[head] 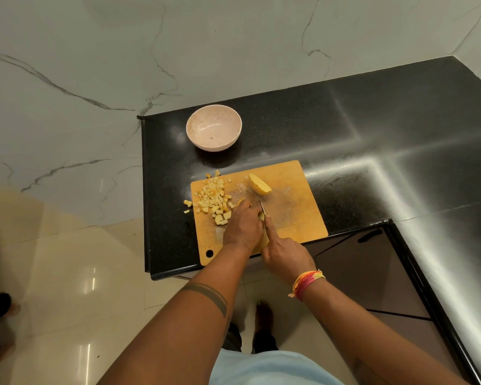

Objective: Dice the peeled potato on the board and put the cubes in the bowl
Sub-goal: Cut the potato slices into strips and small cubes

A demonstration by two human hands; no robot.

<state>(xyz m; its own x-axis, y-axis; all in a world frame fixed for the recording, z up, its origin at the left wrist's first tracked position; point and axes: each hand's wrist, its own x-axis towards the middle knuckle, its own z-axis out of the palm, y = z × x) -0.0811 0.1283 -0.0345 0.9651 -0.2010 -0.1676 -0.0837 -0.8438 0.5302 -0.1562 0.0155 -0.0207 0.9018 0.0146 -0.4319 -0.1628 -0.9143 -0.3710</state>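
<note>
A wooden cutting board (pixel 297 218) lies on the black counter. A pile of potato cubes (pixel 214 198) covers its left part, with a few spilled past the left edge. A peeled potato piece (pixel 259 184) lies at the board's far middle. My left hand (pixel 243 227) curls over a potato piece, mostly hidden beneath it. My right hand (pixel 283 252) grips a knife (pixel 262 208) with the forefinger along its spine; the blade stands just right of my left fingers. A pale pink bowl (pixel 213 127) stands empty beyond the board.
The black granite counter (pixel 372 129) stretches right and wraps round a corner toward me. Its left edge drops to a marble-look floor (pixel 67 93). A dark cabinet front (pixel 367 262) sits below the board's near edge. Someone's feet show at far left.
</note>
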